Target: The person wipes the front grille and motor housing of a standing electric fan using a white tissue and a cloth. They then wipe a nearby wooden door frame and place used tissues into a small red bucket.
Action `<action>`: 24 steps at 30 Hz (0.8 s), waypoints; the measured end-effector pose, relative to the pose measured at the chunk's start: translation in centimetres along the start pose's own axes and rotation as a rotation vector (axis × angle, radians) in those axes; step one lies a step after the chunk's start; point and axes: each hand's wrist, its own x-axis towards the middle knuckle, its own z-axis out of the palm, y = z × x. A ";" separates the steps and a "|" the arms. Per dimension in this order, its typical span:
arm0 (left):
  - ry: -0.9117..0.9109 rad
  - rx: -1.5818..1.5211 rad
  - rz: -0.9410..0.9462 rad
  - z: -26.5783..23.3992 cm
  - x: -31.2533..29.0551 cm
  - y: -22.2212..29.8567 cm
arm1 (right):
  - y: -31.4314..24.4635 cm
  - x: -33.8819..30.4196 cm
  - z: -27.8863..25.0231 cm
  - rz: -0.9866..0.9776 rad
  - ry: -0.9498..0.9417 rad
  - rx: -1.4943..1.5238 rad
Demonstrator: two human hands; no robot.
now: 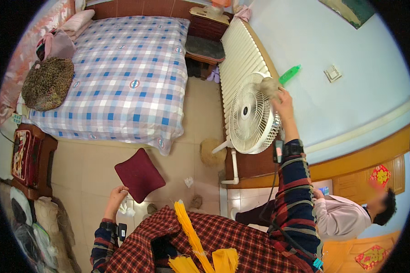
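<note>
Left hand [117, 194] low, right hand [283, 101] atop fan [250, 113]

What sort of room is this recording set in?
Most likely a home bedroom: a bed with a checked cover, a white radiator along the wall, and a white fan that the right hand touches.

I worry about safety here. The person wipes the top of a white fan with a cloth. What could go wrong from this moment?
1. The right hand presses a cloth on the fan top; the fan, on a thin stand, might tip.
2. The cloth could catch in the grille.
3. The arm is stretched far out, while the left hand holds white tissue, so balance may suffer.
</note>
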 end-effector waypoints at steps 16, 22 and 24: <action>-0.095 0.001 0.220 20.4 -0.8 16.1 | 5.2 -0.9 3.4 0.197 0.324 0.662; -0.106 0.289 0.383 23.7 1.3 26.7 | 9.3 -2.3 0.7 0.774 0.467 1.202; -0.149 0.243 0.362 24.7 2.0 29.8 | 10.0 -2.0 -2.4 0.758 0.536 1.215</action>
